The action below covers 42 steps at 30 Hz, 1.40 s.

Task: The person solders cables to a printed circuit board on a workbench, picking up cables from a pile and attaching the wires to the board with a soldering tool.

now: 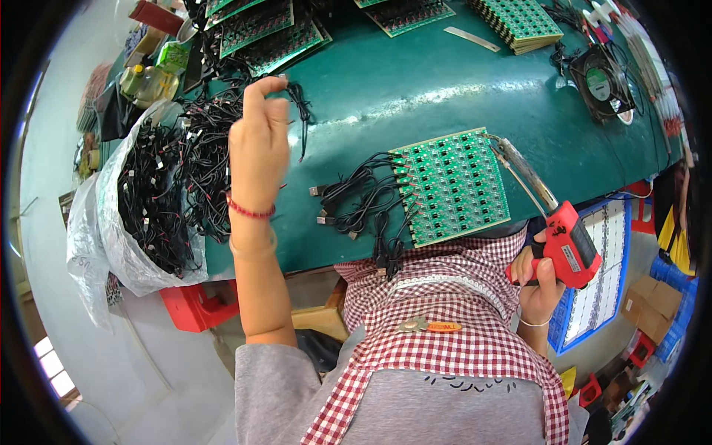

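A red soldering gun (567, 245) is gripped in my right hand (540, 278), which is closed round its handle. Its long metal barrel slants up to the far right corner of a green circuit board panel (452, 185). Several black USB cables (363, 196) run out from that panel's left edge and lie coiled on the table. My left hand (259, 141) is raised beside the cable heap, its fingers pinched together. A black USB cable (302, 111) hangs by its fingertips; the exact grip is partly hidden.
A clear plastic bag (111, 230) of tangled black cables (159, 200) sits at the left table edge. More panels (274, 37) lie at the back, with a stack (519, 26) at the far right. A metal strip (472, 38) and a small fan (599, 83) rest on the green table (356, 96).
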{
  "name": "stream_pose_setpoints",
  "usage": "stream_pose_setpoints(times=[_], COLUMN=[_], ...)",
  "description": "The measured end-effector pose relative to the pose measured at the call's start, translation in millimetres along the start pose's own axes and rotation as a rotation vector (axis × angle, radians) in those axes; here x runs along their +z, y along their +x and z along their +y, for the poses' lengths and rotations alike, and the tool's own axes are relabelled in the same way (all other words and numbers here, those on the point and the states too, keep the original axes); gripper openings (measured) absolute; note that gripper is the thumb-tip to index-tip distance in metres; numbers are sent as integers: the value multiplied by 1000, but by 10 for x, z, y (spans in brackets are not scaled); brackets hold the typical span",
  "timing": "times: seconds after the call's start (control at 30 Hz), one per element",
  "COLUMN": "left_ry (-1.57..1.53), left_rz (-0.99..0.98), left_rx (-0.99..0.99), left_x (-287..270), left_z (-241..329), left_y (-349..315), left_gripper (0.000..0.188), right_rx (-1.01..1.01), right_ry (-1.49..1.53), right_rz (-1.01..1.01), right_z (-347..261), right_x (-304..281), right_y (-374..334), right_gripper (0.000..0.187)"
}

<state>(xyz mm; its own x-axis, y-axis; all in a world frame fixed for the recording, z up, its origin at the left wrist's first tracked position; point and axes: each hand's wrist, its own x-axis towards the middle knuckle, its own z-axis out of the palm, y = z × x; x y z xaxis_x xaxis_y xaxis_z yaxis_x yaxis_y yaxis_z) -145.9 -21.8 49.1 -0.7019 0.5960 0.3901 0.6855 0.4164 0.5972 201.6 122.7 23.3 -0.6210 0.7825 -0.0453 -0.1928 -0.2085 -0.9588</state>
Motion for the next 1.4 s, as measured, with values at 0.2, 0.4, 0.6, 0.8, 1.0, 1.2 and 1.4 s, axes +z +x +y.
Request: stream_pose_setpoints(times=[0.2,0.4,0.6,0.8,1.0,1.2,1.4], left_ry=[-535,-1143,-1198,-781,-757,-564,-511], left_rz=[-547,-721,-708,-698,-593,-346,-306], left_rx=[-304,-716,-908,-528,-445,-208,-274], left_x=[16,218,379,458,525,654,670], left_z=[827,1064,1061,1061,1105,1102,1133], left_y=[-535,-1090,-1280,-1283,-1294,-1343,-1381], left_gripper=[8,5,7,11,8,12,12], right_rx=[131,250,216,43,135,127,214], right_ry=[38,-122,-293,-445,-416,-348,-328], right_rz=[78,-165,-266,-241,-205,-226,-134], right_z=[-9,-43,74,205,238,191,275], right_x=[174,622,561,483,462,524,567], right_y=[48,249,209,183,129,154,45], right_gripper=[36,21,28,38,38,36,30])
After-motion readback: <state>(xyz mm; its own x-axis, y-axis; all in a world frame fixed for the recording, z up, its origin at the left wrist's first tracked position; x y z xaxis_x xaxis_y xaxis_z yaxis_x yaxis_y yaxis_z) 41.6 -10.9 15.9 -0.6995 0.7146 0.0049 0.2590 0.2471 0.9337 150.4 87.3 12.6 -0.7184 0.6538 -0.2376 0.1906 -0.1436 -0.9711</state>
